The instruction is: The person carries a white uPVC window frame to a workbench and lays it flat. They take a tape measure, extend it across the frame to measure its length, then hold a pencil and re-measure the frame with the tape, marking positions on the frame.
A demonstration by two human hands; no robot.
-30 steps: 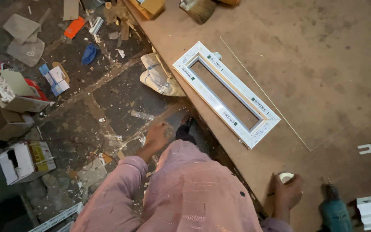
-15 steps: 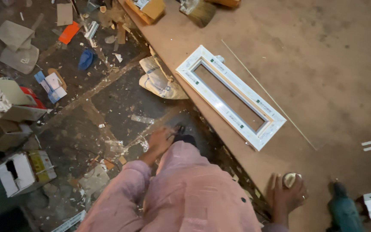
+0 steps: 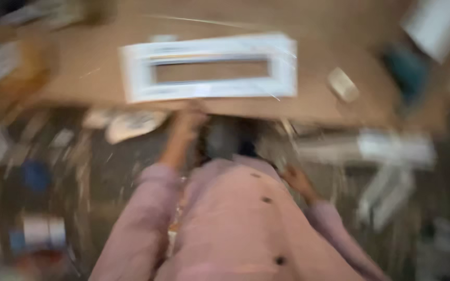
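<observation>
Near the centre of the blurred frame our left hand (image 3: 191, 115) reaches up with the arm stretched out, its fingertips at the edge of the brown table (image 3: 339, 41), just below the white rectangular frame (image 3: 209, 67) lying flat at upper centre. Our right hand (image 3: 297, 179) hangs lower, right of centre, bent at the elbow. We cannot tell whether either hand is spread or closed

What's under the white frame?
The white frame lies flat on the brown board. Board shows through its opening. Blur hides anything thin beneath its rim. The left hand reaches its near edge.
</observation>
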